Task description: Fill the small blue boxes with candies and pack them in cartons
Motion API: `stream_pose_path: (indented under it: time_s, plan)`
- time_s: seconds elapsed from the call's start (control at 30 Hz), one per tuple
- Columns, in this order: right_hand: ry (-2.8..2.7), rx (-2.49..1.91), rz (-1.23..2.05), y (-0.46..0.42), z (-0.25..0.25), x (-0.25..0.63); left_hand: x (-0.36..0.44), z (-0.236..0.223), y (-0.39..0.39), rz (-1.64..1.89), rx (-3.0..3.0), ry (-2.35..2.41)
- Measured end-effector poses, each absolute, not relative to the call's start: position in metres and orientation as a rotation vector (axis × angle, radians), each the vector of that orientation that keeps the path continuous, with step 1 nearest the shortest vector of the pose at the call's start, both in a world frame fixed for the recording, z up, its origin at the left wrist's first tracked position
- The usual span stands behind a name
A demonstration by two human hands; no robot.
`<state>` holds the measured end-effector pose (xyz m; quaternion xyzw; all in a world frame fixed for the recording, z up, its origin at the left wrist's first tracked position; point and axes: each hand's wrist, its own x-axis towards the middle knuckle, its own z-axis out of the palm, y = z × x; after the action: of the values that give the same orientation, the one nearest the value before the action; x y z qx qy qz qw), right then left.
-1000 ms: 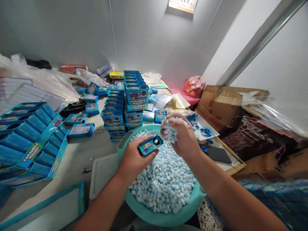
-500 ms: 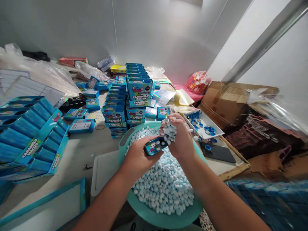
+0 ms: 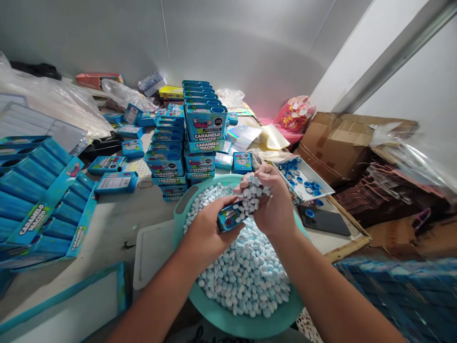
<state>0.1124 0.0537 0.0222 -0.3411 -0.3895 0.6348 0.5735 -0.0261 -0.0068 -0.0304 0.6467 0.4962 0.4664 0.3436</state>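
Observation:
My left hand (image 3: pixel 206 227) is wrapped round a small blue candy box (image 3: pixel 228 217), tilted with its top toward the right. Cupped in my right hand (image 3: pixel 276 202) is a heap of small white and pale blue candies (image 3: pixel 253 193). The heap spills against the top of the box, and candies cover its opening. Both hands are over a teal tub (image 3: pixel 246 329) filled with loose candies (image 3: pixel 246 281) of the same kind.
Stacks of blue boxes (image 3: pixel 205 125) stand behind the tub. A display tray of boxes (image 3: pixel 39 200) is at left. On the right lie a white tray (image 3: pixel 323 190) with blue caps, a dark phone (image 3: pixel 330 223) and cardboard boxes (image 3: pixel 335 143). A pale lid (image 3: pixel 152 252) touches the tub's left side.
My right hand's candies have come down onto the box's top and now hide its opening. The view has shifted slightly; the left hand still holds the box.

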Motion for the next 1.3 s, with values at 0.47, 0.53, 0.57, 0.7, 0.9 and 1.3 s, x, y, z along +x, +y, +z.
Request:
stream_pose_path:
  time_s: [0.47, 0.53, 0.57, 0.7, 0.9, 1.3]
  plan:
    - [-1.010, -0.760, 1.422, 0.048, 0.020, 0.114, -0.025, -0.022, -0.015, 1.344, 1.776, 1.358]
    - [-1.029, -0.735, 1.412, 0.047, 0.020, 0.114, -0.025, -0.021, -0.016, 1.368, 1.779, 1.340]
    - [-1.037, -0.716, 1.413, 0.047, 0.020, 0.115, -0.025, -0.021, -0.016, 1.382, 1.788, 1.325]
    - [-1.076, -0.672, 1.417, 0.045, 0.021, 0.115, -0.026, -0.020, -0.014, 1.414, 1.817, 1.278]
    - [-1.064, -0.737, 1.406, 0.044, 0.017, 0.112, -0.025, -0.022, -0.013, 1.458, 1.835, 1.303]
    - [-0.968, -0.776, 1.318, 0.043, 0.014, 0.107, -0.026, -0.023, -0.014, 1.418, 1.861, 1.337]
